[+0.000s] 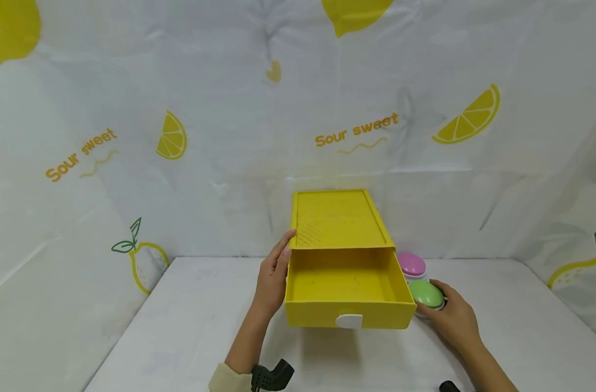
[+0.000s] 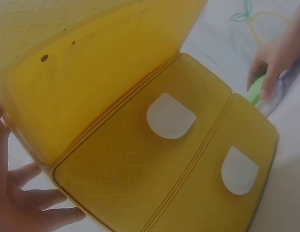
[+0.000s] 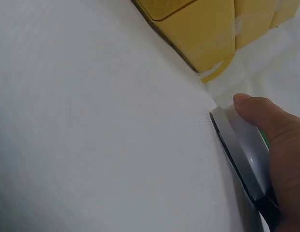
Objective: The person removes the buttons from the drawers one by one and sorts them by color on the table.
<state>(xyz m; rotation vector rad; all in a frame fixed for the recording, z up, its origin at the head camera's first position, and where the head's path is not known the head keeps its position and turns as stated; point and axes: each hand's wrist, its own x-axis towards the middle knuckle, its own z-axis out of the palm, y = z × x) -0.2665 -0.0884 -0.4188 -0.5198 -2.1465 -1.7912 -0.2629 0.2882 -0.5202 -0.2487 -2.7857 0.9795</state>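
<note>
A yellow drawer cabinet (image 1: 342,218) stands at the back of the table with its top drawer (image 1: 349,314) pulled out, so the drawer's floor shows. White tabs (image 2: 170,117) mark the lower drawer fronts, which are closed. My left hand (image 1: 272,277) rests with extended fingers against the cabinet's left side. To the right of the drawer, my right hand (image 1: 452,318) grips a round button with a green dome (image 1: 426,294) and pale base, thumb on the near side. In the right wrist view the hand covers most of it, leaving the base edge (image 3: 244,154) visible.
A similar button with a pink dome (image 1: 411,264) sits just behind the green one, beside the cabinet. White cloth printed with lemons hangs behind and at the sides of the white table (image 1: 190,321). A black wrist device (image 1: 273,375) is on the left forearm.
</note>
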